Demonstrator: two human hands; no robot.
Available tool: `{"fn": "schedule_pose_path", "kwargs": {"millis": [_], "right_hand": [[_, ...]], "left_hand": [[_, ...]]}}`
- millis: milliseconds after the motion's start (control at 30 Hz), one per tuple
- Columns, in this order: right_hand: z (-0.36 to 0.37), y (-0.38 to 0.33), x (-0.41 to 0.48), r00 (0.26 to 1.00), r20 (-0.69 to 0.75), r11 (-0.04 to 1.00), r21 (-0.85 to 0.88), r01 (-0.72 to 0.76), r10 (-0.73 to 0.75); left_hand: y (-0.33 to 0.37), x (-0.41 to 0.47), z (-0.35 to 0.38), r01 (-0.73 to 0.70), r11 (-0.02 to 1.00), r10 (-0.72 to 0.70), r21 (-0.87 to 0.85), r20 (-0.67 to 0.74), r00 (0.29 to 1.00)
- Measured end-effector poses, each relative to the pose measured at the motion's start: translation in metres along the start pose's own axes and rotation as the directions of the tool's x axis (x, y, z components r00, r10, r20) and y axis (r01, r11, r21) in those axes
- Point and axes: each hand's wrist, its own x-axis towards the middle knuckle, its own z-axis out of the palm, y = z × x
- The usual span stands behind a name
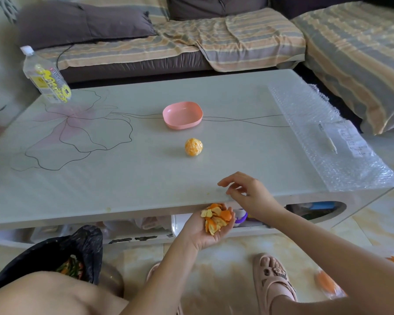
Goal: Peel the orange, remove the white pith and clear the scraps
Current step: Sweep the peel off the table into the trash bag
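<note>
The peeled orange [193, 147] sits alone on the pale table top [127, 169], in front of an empty pink dish [182, 115]. My left hand [203, 233] is cupped palm up just below the table's near edge and holds a pile of orange peel scraps [217, 217]. My right hand [248, 194] hovers over the table edge right above the scraps, fingers loosely curled and holding nothing that I can see.
A bin lined with a black bag [62, 253] stands on the floor at lower left, scraps inside. A plastic bottle [46, 76] stands at the table's far left corner. Bubble wrap [328, 137] covers the table's right end. A sofa runs behind.
</note>
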Motion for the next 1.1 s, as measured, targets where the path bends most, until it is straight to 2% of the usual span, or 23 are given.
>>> {"fn": "schedule_pose_path", "kwargs": {"millis": [133, 400, 500, 633, 733, 933, 1100], "right_hand": [[0.000, -0.002, 0.000, 1.000, 0.008, 1.000, 0.007, -0.013, 0.013], [0.002, -0.006, 0.002, 1.000, 0.001, 0.999, 0.038, -0.021, 0.021], [0.002, -0.012, 0.006, 0.999, -0.019, 0.997, 0.071, -0.026, 0.027], [0.009, -0.029, 0.025, 0.996, -0.058, 0.991, 0.121, -0.062, 0.069], [0.017, -0.051, 0.044, 0.996, -0.054, 0.990, 0.126, -0.058, 0.065], [0.023, -0.105, 0.078, 1.000, -0.005, 0.999, 0.042, -0.001, 0.001], [0.029, -0.126, 0.086, 0.998, 0.050, 0.999, -0.019, 0.029, -0.028]], "left_hand": [[0.000, -0.006, -0.001, -0.017, 0.998, 0.017, 0.065, -0.003, 1.000], [0.004, -0.018, 0.000, -0.048, 0.996, 0.049, 0.069, -0.017, 0.999], [0.006, -0.031, 0.002, -0.057, 0.998, 0.058, -0.028, 0.019, 0.998], [0.027, -0.077, 0.022, -0.201, 0.969, 0.214, -0.146, 0.087, 0.973], [0.058, -0.133, 0.039, -0.376, 0.912, 0.394, -0.161, 0.095, 0.914], [0.104, -0.244, 0.040, -0.692, 0.719, 0.694, -0.062, 0.014, 0.720], [0.117, -0.278, -0.030, -0.797, 0.603, 0.764, -0.029, -0.267, 0.587]]}}
